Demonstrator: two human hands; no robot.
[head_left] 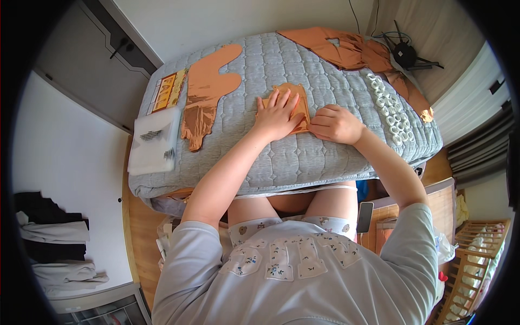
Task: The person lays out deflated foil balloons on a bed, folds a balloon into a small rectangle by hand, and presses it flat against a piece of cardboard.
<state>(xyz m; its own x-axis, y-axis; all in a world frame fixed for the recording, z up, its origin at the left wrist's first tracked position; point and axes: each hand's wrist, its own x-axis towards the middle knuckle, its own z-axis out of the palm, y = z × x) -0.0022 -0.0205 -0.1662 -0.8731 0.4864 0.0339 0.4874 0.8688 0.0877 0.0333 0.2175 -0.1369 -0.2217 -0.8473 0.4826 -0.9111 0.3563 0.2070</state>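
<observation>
A folded copper-coloured foil balloon [300, 108] lies on the quilted grey mattress [244, 157] in front of me. My left hand [277, 114] rests flat on top of it, fingers spread. At its lower right edge my right hand [336, 124] is closed, fingers curled over the foil's rim and hiding the exact grip. Left of my hands, a flat copper foil balloon [208, 89] with rounded lobes is spread out. Another copper foil balloon [346, 49], crumpled in its middle, stretches along the far right edge.
Several white ribbon rolls [391, 111] stand in rows at the right. A yellow-and-red packet [167, 93] and a translucent white plastic stack [154, 142] lie at the left edge. A black device with antennas [405, 55] sits behind the far right corner. A phone [365, 216] is beside my leg.
</observation>
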